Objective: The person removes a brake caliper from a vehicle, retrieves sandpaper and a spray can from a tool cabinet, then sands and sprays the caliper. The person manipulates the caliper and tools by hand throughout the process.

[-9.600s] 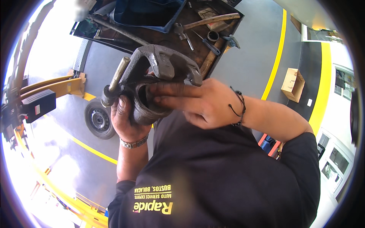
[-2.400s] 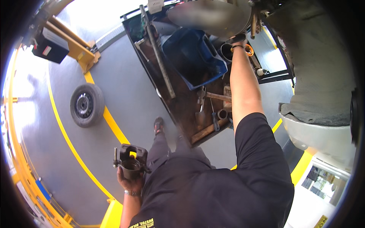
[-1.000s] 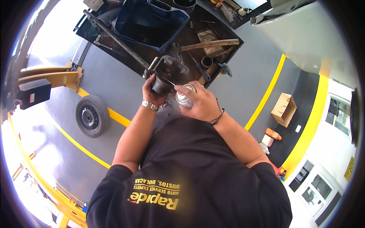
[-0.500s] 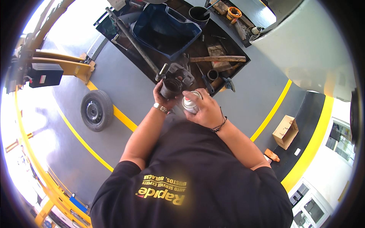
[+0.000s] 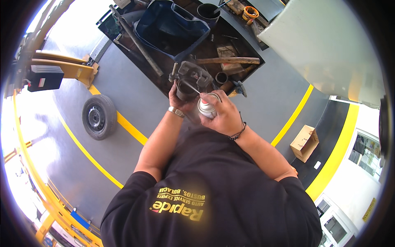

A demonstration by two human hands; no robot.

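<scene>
In my left hand (image 5: 176, 99) is a dark, dirty brake caliper (image 5: 196, 75), with its round cylinder bore turned up toward me and a slide pin (image 5: 174, 71) sticking up at its left. The fingers wrap its near left side; its underside is hidden. My right hand (image 5: 227, 114) is closed round a white spray can (image 5: 205, 110) with a red nozzle, the index finger on top. A thin straw (image 5: 191, 86) runs from the nozzle to the caliper's bore. A faint mist hangs below the caliper.
Beyond my hands stands a dark workbench (image 5: 164, 84) with a cut-open blue container (image 5: 170, 35), a long metal bar (image 5: 138, 41), a wooden-handled hammer (image 5: 230, 60) and a black bucket (image 5: 208, 14). A wheel (image 5: 98, 117) lies on the floor at left, a cardboard box (image 5: 304, 143) at right.
The caliper has tilted, so more of its body shows above my left hand. The can's straw now shows, pointing at the bore. The whole view has shifted slightly.
</scene>
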